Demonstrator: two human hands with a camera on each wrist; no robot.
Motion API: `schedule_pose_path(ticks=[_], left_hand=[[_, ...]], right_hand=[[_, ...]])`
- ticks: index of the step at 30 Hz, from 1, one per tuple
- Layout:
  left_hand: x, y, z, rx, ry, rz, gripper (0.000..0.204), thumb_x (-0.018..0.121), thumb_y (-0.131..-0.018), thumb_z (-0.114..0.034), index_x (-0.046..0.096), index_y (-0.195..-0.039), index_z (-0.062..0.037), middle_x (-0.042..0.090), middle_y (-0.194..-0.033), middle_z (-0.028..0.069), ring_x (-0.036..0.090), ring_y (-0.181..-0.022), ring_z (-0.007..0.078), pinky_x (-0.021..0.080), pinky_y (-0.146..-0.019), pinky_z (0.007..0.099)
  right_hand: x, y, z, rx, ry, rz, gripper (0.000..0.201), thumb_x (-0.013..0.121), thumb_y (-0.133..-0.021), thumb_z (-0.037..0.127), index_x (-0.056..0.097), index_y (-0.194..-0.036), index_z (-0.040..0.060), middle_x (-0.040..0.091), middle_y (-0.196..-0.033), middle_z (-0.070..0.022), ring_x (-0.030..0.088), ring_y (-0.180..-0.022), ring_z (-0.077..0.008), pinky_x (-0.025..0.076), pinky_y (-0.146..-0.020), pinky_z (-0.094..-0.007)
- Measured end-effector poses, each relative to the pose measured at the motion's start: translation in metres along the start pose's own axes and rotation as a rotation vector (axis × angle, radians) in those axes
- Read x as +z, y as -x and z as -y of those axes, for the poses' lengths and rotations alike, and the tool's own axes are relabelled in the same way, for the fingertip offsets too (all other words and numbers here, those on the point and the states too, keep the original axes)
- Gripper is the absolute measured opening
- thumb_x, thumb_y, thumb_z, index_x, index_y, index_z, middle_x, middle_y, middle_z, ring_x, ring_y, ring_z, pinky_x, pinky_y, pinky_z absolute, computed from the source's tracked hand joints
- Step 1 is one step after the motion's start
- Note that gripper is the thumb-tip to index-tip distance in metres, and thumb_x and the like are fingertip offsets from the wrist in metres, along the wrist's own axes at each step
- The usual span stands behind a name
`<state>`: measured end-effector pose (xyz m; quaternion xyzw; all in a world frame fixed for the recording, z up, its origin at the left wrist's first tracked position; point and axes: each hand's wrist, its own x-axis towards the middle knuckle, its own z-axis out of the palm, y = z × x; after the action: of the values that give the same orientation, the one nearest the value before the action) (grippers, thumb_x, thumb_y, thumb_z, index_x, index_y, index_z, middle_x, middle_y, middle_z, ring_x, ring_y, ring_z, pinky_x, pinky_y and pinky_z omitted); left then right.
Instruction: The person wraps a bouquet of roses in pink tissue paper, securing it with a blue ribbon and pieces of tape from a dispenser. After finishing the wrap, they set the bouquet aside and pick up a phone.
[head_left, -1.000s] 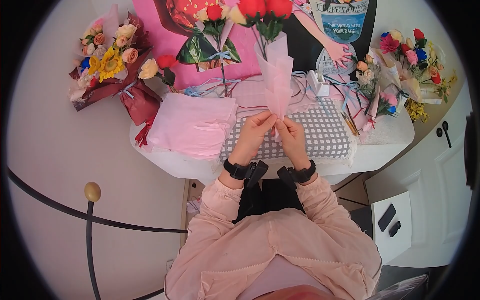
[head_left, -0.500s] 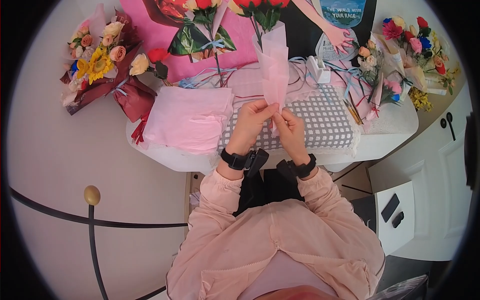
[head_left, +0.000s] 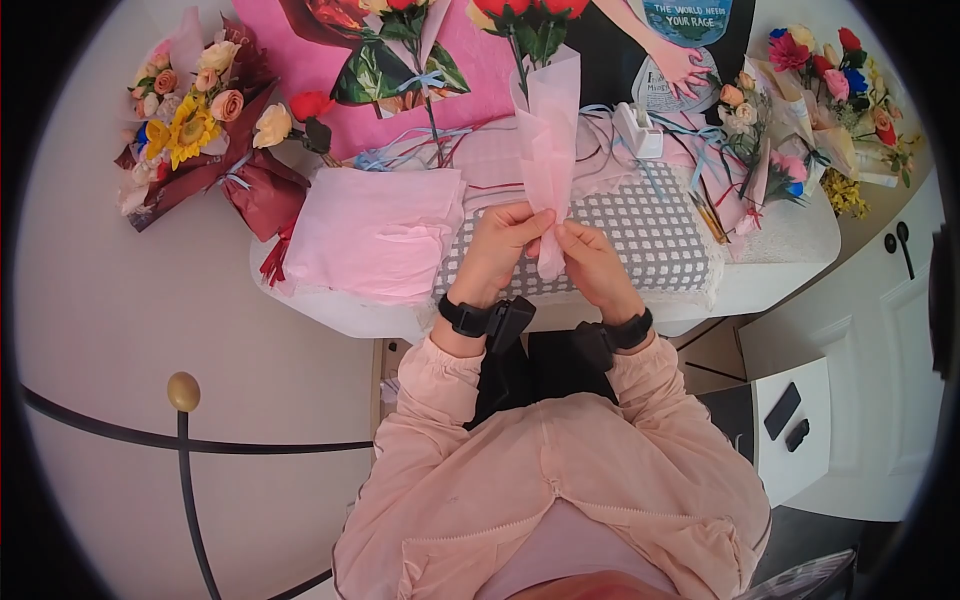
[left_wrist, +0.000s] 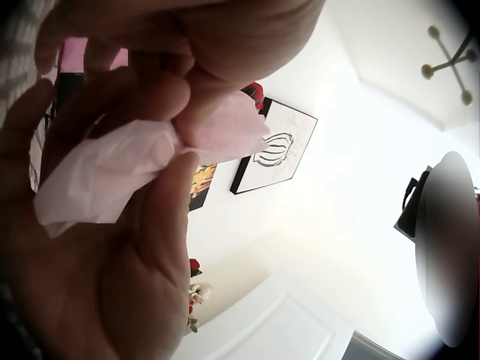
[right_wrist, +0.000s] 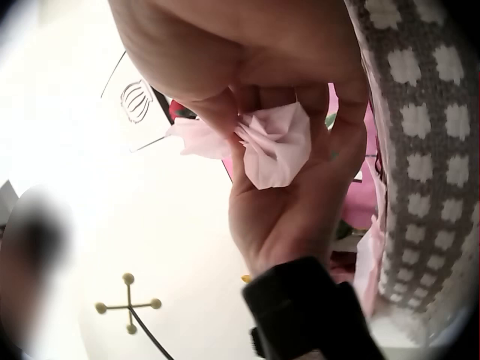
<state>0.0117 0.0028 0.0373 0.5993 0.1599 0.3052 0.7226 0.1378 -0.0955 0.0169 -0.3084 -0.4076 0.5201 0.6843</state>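
Observation:
In the head view, a bouquet of red roses (head_left: 505, 12) stands upright in a pale pink paper wrap (head_left: 548, 115). My left hand (head_left: 500, 245) pinches the narrow lower part of the wrap from the left. From the right, my right hand (head_left: 598, 262) pinches it at nearly the same height. Between the hands, the lower paper end (head_left: 551, 262) hangs over the checked cloth. The right wrist view shows this paper end (right_wrist: 277, 150) creased and flared below a tight, gathered neck at the fingertips. Wrapped paper hides the stems there.
Folded pink paper (head_left: 370, 230) lies left on the white table (head_left: 780, 270), with a grey checked cloth (head_left: 650, 240) beside it. Behind lie loose ribbons (head_left: 400, 155) and a white holder (head_left: 638, 130). Wrapped bouquets stand left (head_left: 200, 130) and right (head_left: 800, 110). Brushes (head_left: 709, 217) lie on the right.
My right hand has turned and its wrist has shifted outward to the right. The left hand keeps its pinch on the wrap. The head view has tilted slightly down.

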Motion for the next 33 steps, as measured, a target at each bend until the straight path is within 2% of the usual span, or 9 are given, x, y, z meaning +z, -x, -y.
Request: schedule_pose_path(ticks=[1,6,9,12,19,24,28,33], left_hand=[[0.000,0.001,0.002,0.001,0.015,0.002,0.022,0.064,-0.092,-0.018,0.071,-0.100,0.0010,0.063,-0.074,-0.0003,0.047,-0.056,0.0055,0.038,-0.053,0.0197],[0.001,0.003,0.009,0.039,0.036,-0.006,0.021,0.067,-0.090,-0.018,0.072,-0.097,0.0012,0.063,-0.071,0.0003,0.050,-0.055,0.0067,0.039,-0.053,0.0204],[0.007,0.007,0.001,0.009,0.046,-0.026,0.022,0.067,-0.090,-0.016,0.066,-0.073,-0.0023,0.059,-0.060,0.0019,0.054,-0.053,0.0090,0.040,-0.051,0.0222],[0.008,0.010,-0.002,0.009,0.041,-0.025,0.023,0.067,-0.090,-0.016,0.065,-0.071,-0.0025,0.059,-0.060,0.0025,0.055,-0.053,0.0096,0.041,-0.052,0.0231],[0.011,0.020,-0.008,0.019,-0.059,0.033,0.023,0.062,-0.094,-0.020,0.066,-0.078,-0.0031,0.059,-0.067,0.0001,0.052,-0.063,0.0075,0.039,-0.061,0.0225],[0.007,0.024,-0.002,0.029,-0.080,0.073,0.018,0.060,-0.095,-0.019,0.067,-0.087,-0.0038,0.058,-0.071,-0.0023,0.050,-0.067,0.0065,0.038,-0.064,0.0217],[0.012,0.027,0.002,0.028,-0.006,0.040,0.016,0.061,-0.094,-0.016,0.069,-0.091,-0.0032,0.058,-0.072,-0.0038,0.049,-0.066,0.0057,0.038,-0.063,0.0211],[0.012,0.030,0.007,0.016,0.021,0.010,0.015,0.060,-0.094,-0.014,0.069,-0.097,-0.0022,0.060,-0.076,-0.0045,0.048,-0.066,0.0042,0.038,-0.062,0.0199]], right_hand=[[-0.002,0.000,-0.001,0.012,-0.067,0.017,0.029,0.052,-0.100,0.023,0.067,-0.095,-0.0013,0.067,-0.085,-0.0034,0.059,-0.076,-0.0098,0.045,-0.073,-0.0220],[-0.014,-0.003,-0.014,0.017,-0.025,0.012,0.026,0.054,-0.098,0.020,0.068,-0.092,-0.0010,0.067,-0.083,-0.0051,0.060,-0.075,-0.0114,0.045,-0.070,-0.0237],[-0.015,-0.001,-0.014,0.030,-0.027,-0.004,0.025,0.055,-0.098,0.018,0.069,-0.090,-0.0012,0.067,-0.082,-0.0056,0.060,-0.074,-0.0118,0.044,-0.068,-0.0241],[-0.010,0.001,-0.012,0.003,-0.012,-0.003,0.024,0.056,-0.097,0.017,0.069,-0.090,-0.0016,0.067,-0.081,-0.0057,0.059,-0.073,-0.0112,0.044,-0.067,-0.0238],[-0.009,0.004,-0.015,-0.081,0.010,-0.017,0.024,0.056,-0.097,0.017,0.069,-0.088,-0.0019,0.067,-0.079,-0.0056,0.058,-0.073,-0.0099,0.043,-0.066,-0.0234],[-0.012,0.008,-0.018,-0.025,-0.007,-0.044,0.023,0.057,-0.096,0.017,0.069,-0.088,-0.0017,0.067,-0.080,-0.0058,0.058,-0.073,-0.0100,0.043,-0.067,-0.0230],[-0.010,0.010,-0.018,-0.009,-0.046,-0.043,0.022,0.058,-0.096,0.016,0.069,-0.091,-0.0019,0.068,-0.081,-0.0062,0.059,-0.075,-0.0094,0.043,-0.068,-0.0216],[-0.019,0.010,-0.015,0.105,-0.046,-0.031,0.018,0.061,-0.094,0.013,0.070,-0.094,-0.0019,0.067,-0.085,-0.0037,0.059,-0.079,-0.0087,0.044,-0.073,-0.0218]])
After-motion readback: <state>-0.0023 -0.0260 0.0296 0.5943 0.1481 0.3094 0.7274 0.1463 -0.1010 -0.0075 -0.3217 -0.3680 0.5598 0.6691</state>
